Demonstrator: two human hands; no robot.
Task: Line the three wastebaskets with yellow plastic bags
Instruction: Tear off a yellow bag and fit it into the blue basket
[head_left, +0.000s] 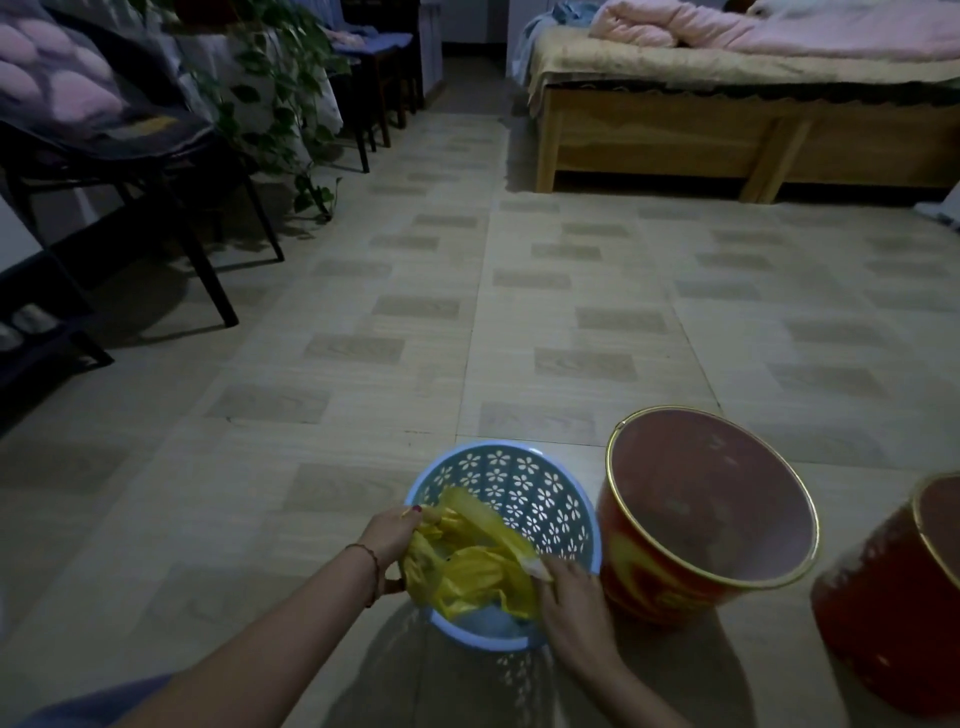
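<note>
Both hands on the yellow bag (467, 566), crumpled over the blue basket's (524, 488) upright mouth, stretched left to right. Left hand (392, 535) grips its left edge, right hand (571, 597) pinches the right. Red bucket (701, 504) touches the basket's right side; another red bucket (898, 603) stands farther right on the floor (363, 364).

Dim room, tiled floor (363, 415). Round blue plastic wastebasket with flower-shaped cut-outs (524, 493) stands on the floor. Crumpled yellow plastic bag (467, 566) lies across its mouth. Left hand (392, 540) grips the bag at the basket's left rim; right hand (571, 597) pinches it at the right rim. Red bucket with gold rim (649, 571) just right of the basket; second red bucket (883, 623) further right. Wooden bed (675, 140) far beyond.
</note>
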